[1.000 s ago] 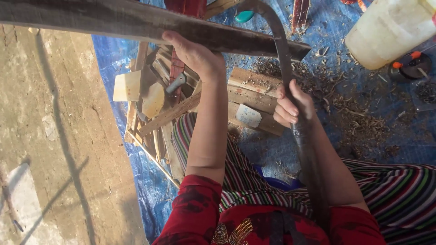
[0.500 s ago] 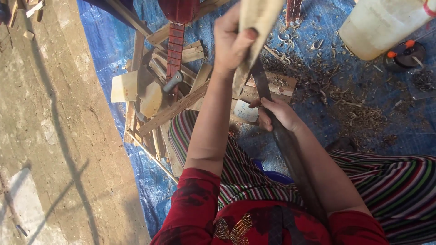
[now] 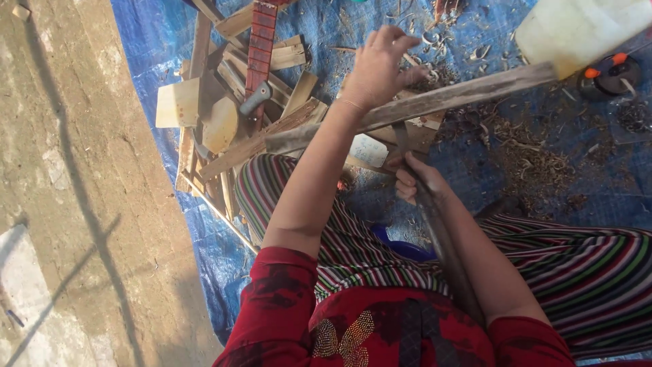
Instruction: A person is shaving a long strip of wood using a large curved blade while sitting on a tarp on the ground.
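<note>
Pale offcuts of wood (image 3: 178, 102) are lying heaped at the left on the blue tarp (image 3: 156, 34), close by your knee, with a red slat (image 3: 261, 37) running up through the heap. Moving right, your left hand (image 3: 379, 68) is resting on top of the long grey wooden strip (image 3: 414, 105), fingers spread and loosely curled rather than clamped, apparently pressing it down so it is staying steady across your lap. The strip itself is looking weathered, flat and rough-edged, slanting up to the right and passing in front of the white plastic jug (image 3: 577, 30). Just below it, your right hand (image 3: 415, 183) is closing in a full fist around the handle of a long dark blade (image 3: 441, 238); its working edge seems to be meeting the strip's underside, though shadow is hiding the contact. Curled shavings (image 3: 530, 153) are littering the tarp to the right.
</note>
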